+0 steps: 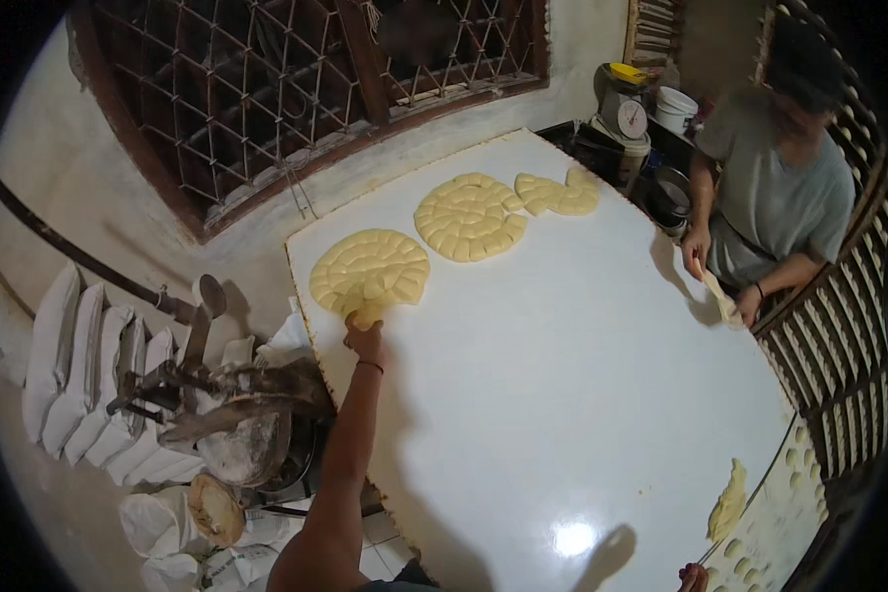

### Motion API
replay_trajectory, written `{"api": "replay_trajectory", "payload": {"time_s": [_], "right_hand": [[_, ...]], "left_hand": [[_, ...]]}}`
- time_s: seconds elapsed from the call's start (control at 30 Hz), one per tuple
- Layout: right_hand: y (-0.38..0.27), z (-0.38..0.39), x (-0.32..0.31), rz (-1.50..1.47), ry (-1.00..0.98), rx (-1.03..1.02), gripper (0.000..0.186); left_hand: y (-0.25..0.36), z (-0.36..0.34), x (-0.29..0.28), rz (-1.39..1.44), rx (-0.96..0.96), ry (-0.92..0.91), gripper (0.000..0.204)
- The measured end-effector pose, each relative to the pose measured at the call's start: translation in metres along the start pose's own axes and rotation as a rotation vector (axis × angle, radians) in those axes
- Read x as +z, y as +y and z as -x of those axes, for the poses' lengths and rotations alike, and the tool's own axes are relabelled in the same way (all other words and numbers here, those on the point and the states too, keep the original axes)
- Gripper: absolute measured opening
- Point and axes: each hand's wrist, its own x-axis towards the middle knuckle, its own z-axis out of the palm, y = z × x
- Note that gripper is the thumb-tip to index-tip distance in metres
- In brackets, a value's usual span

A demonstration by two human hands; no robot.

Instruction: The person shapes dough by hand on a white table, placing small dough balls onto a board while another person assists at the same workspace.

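Note:
My left hand (pixel 363 340) is closed on some dough pieces (pixel 368 308) at the near side of a scored round of pale dough (pixel 365 259) on the left of the white table (pixel 553 385). Two more scored groups of dough lie farther back, a round (pixel 471 212) and a smaller broken one (pixel 562 194). My right hand (pixel 693 577) shows only in part at the bottom edge, fingers curled; what it holds, if anything, is unclear. It is below a loose dough strip (pixel 727 498) at the table's right edge.
A person (pixel 779 178) at the right edge stretches a dough strip (pixel 716 294) with both hands. A scale (pixel 629 116), buckets and pans stand behind. At left are a metal machine (pixel 237 424) and white sacks (pixel 89 375). Trays of small dough pieces (pixel 799 474) sit at right.

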Motion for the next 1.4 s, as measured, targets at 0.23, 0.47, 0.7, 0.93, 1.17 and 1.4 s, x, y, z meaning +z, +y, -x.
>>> {"api": "replay_trajectory", "payload": {"time_s": [0.23,0.47,0.7,0.93,1.17,1.4], "right_hand": [[-0.042,0.008,0.030,0.071,0.107,-0.047,0.024],[-0.035,0.080,0.040,0.139,0.118,0.036,0.025],[-0.030,0.127,0.090,-0.176,0.110,0.395,0.023],[-0.031,0.130,0.155,-0.524,-0.463,0.513,0.044],[0.045,0.156,0.040,-0.511,-0.063,0.490,0.009],[0.123,0.278,-0.184,-1.573,0.295,-0.224,0.029]], "left_hand": [[0.022,-0.005,0.054,-0.310,0.021,0.099,0.054],[-0.007,0.029,0.041,-0.308,0.310,0.216,0.039],[0.011,0.141,-0.046,0.048,0.796,-0.451,0.031],[0.031,0.336,-0.140,0.225,0.192,-1.859,0.035],[0.038,0.462,-0.164,-0.018,0.324,-2.289,0.030],[-0.003,0.585,-0.136,0.012,1.076,-2.295,0.016]]}}
